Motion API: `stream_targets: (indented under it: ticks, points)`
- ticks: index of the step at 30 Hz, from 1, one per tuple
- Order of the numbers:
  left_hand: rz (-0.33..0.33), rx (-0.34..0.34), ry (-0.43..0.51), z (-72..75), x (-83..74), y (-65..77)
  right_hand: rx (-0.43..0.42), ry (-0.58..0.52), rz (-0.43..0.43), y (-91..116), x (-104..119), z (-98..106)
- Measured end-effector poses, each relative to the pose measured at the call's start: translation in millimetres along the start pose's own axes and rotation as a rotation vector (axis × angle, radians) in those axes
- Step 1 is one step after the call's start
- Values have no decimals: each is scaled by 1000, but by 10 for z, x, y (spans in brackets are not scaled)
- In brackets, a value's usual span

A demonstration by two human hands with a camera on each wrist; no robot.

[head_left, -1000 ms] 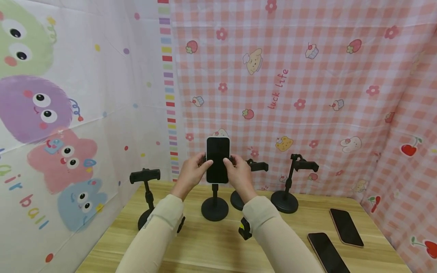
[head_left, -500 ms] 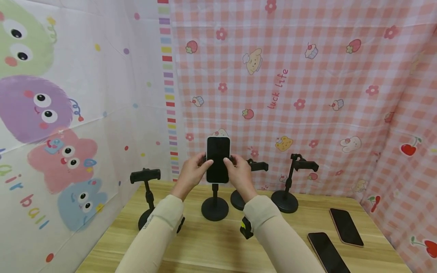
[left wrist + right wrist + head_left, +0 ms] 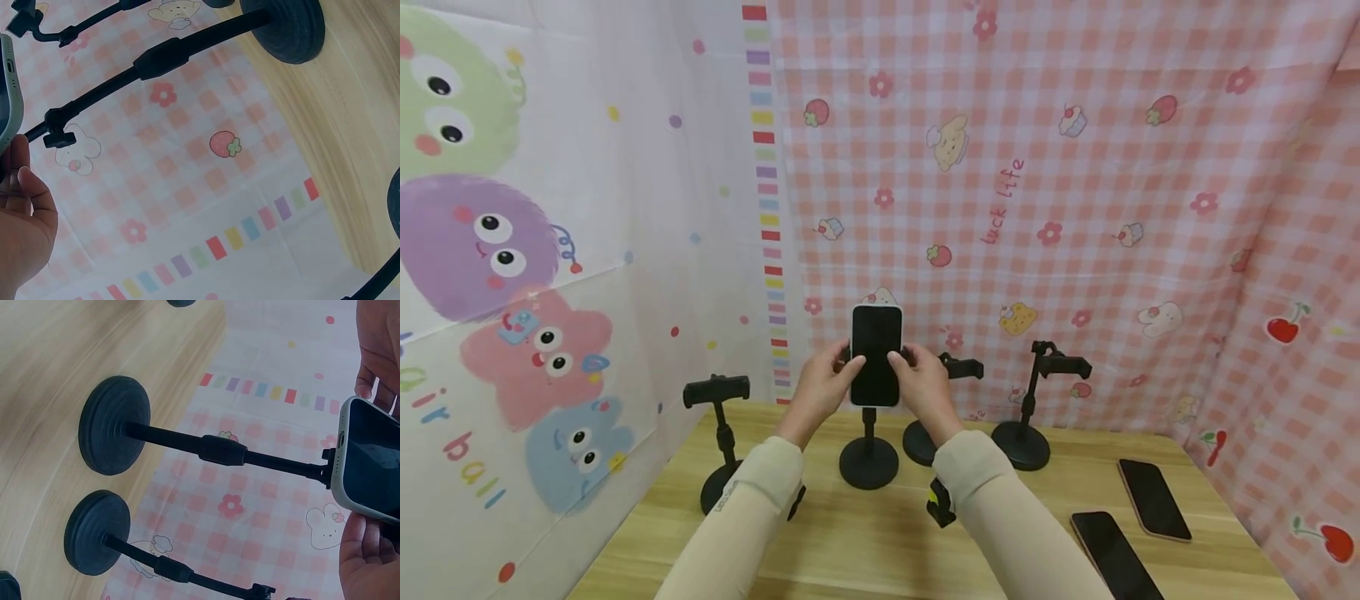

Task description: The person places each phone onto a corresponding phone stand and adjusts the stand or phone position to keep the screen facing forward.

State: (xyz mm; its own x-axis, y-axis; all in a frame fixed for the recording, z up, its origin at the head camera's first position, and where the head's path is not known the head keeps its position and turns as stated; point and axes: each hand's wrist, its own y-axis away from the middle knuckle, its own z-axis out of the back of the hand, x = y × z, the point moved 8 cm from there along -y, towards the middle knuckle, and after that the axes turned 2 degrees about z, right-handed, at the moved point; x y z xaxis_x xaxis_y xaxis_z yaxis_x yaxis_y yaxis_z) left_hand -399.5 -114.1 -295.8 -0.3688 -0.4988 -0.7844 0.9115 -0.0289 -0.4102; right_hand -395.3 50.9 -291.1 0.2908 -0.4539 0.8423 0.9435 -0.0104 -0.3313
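Note:
A white-edged smartphone (image 3: 876, 354) stands upright with its dark screen toward me, at the top of a black phone stand (image 3: 868, 463). My left hand (image 3: 822, 385) grips its left edge, thumb on the screen and fingers going behind. On the opposite edge my right hand (image 3: 927, 385) holds it likewise. The right wrist view shows the bottom end of the phone (image 3: 370, 464) beside the stand's pole (image 3: 222, 450). The clamp behind the phone is mostly hidden. Only the phone's corner (image 3: 14, 100) shows in the left wrist view, above the left hand (image 3: 28, 234).
Another phone stand (image 3: 718, 392) is on the left. Two more, one partly behind my right hand (image 3: 962, 367) and one farther right (image 3: 1026, 446), stand near the checkered cloth (image 3: 1075, 275). Two dark-screened phones (image 3: 1153, 498) (image 3: 1116, 557) lie on the wooden table (image 3: 865, 554) at right.
The head view has shifted slightly, so the whole scene sits a little lower and farther left. Both hands keep their hold on the phone, with no clear movement of it.

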Motion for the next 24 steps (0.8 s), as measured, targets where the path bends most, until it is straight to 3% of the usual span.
stream_targets:
  ticks: [9, 24]
  points:
    - [-34, -36, 0, -6, -11, 9, -4, 21, 4, -6, -10, 1]
    - [23, -10, -10, -19, 107, 85, 53, 150, 31, -47, 55, 22]
